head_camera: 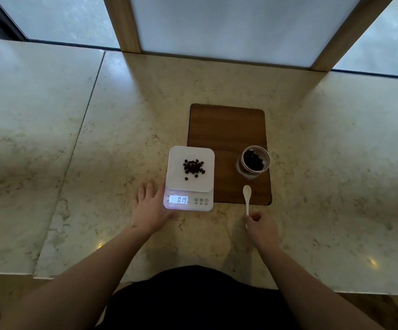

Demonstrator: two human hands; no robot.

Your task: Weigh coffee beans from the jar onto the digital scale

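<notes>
Your left hand lies flat and spread on the desk, holding nothing, its thumb side against the left edge of the digital scale near the desk's front edge. Your right hand is curled around the tail of the white spoon, whose empty bowl points toward the open jar on the wooden board. A small heap of coffee beans sits mid-platform, and the display seems to read 019. The beans are light, hard and prone to roll, so tip them gently. The jar looks like glass, likely slick; grip its wall low.
</notes>
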